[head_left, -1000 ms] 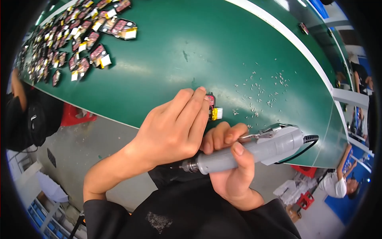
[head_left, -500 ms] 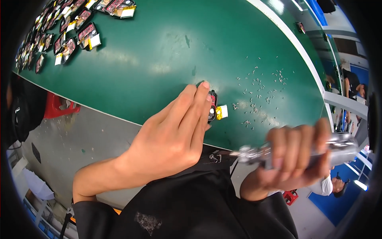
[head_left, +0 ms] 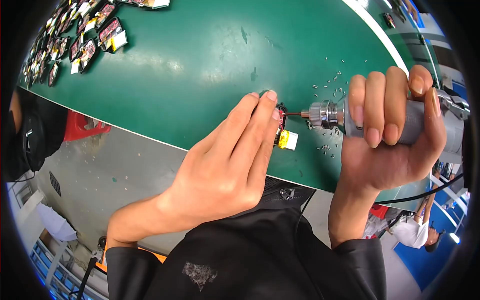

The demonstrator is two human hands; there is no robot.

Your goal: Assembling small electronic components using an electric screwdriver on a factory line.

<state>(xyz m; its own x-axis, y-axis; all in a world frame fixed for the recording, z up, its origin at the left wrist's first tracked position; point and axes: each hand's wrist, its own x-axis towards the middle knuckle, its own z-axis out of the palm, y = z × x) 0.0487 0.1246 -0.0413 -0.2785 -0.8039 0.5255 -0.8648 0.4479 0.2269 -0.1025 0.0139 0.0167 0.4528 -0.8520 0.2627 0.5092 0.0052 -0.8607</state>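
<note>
My left hand [head_left: 225, 165] lies flat on the near edge of the green table [head_left: 200, 65], its fingertips pressing down on a small dark part [head_left: 281, 116] with a yellow and white piece [head_left: 287, 140] beside it. My right hand [head_left: 392, 135] is wrapped around a grey electric screwdriver [head_left: 330, 114], held sideways. Its thin bit points left at the dark part, right at my left fingertips. Most of the part is hidden under my fingers.
Several tiny screws [head_left: 327, 82] lie scattered on the table near the screwdriver. Rows of small dark parts [head_left: 90, 45] with white tags fill the far left of the table. A person in white [head_left: 415, 232] stands at the lower right, and another person in dark clothing [head_left: 30, 135] sits at the left.
My right hand has lifted the screwdriver from below the table edge up to the table and turned its bit toward the part. My left hand has stayed on the part.
</note>
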